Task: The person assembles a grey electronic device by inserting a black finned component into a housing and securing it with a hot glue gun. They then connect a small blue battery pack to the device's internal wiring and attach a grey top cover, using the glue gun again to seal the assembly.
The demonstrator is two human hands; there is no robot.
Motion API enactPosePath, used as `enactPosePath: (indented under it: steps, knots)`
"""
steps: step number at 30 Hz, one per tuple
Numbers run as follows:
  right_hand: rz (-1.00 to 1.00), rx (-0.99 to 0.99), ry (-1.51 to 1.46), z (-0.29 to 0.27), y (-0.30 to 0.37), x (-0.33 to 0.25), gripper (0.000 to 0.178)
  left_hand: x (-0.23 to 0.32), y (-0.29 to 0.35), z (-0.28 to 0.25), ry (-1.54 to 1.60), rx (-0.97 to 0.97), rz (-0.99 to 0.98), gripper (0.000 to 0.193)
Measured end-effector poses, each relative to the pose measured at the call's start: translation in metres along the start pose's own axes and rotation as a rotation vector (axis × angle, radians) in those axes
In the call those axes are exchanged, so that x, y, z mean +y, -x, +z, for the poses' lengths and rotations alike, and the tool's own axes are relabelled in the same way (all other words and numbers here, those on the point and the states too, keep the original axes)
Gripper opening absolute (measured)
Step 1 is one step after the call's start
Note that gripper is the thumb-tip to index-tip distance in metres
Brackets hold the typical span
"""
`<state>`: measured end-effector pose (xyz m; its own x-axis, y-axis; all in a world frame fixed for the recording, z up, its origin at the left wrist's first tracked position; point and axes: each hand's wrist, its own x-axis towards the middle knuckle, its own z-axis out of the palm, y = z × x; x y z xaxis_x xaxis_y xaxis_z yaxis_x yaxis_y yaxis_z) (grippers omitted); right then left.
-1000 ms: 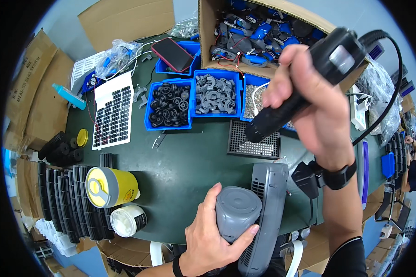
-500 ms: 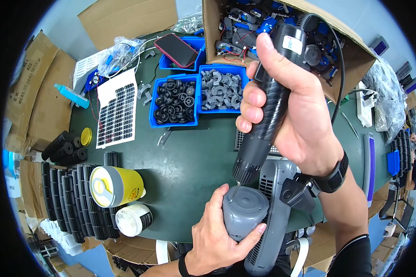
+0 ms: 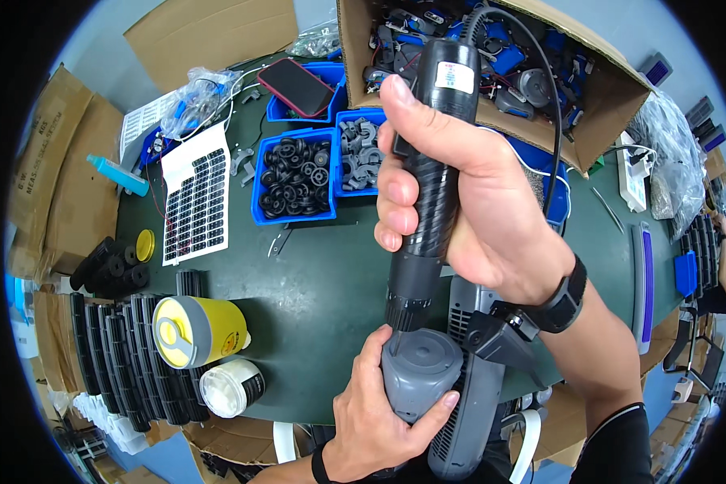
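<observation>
My right hand is wrapped round a black corded electric screwdriver, held upright with its bit down. The bit's tip meets the near-left part of a rounded grey plastic housing; whether a screw sits under it is hidden. From below, my left hand grips that housing, thumb and fingers on opposite sides. The housing joins or rests against a longer grey vented body; I cannot tell which. A black strap with a small dark block sits at my right wrist.
Blue bins hold black wheels and grey clips. Behind them stands a carton of blue and grey parts. At left are a yellow cup, a white jar and ribbed black rollers. A sticker sheet lies farther back.
The screwdriver has swung left and stands more upright, its bit still at the housing. My left hand keeps its hold. The whole view has shifted slightly.
</observation>
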<state>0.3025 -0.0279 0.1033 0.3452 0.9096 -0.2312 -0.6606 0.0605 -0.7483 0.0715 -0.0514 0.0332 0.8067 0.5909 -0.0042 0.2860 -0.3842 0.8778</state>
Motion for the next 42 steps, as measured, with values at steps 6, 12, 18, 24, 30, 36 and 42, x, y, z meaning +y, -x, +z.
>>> enactPosePath:
  steps: [6, 12, 18, 24, 30, 36, 42]
  knots:
    - [-0.303, -0.112, 0.078, -0.033, 0.001, -0.032, 0.042, 0.003, 0.003, -0.001, -0.039, 0.062, 0.087, 0.097]
    - [-0.456, 0.032, 0.4, -0.05, 0.001, -0.008, 0.035, 0.002, 0.001, 0.001, -0.013, 0.054, 0.092, 0.097]
    - [-0.428, 0.101, 0.423, -0.061, -0.002, 0.005, 0.037, 0.002, 0.001, 0.001, -0.026, 0.057, 0.1, 0.097]
    - [-0.446, 0.125, 0.474, -0.062, -0.002, 0.009, 0.035, 0.004, 0.0, 0.0, -0.027, 0.052, 0.085, 0.097]
    - [-0.437, 0.091, 0.684, -0.044, 0.013, 0.013, 0.029, 0.004, 0.001, -0.001, -0.02, 0.046, 0.072, 0.097]
    - [-0.524, 0.034, 0.728, -0.044, 0.02, 0.021, 0.031, 0.013, -0.001, -0.006, -0.048, 0.01, 0.046, 0.098]
    - [-0.619, 0.006, 0.524, -0.039, 0.03, -0.015, 0.036, 0.0, -0.001, 0.003, 0.027, -0.036, 0.06, 0.099]
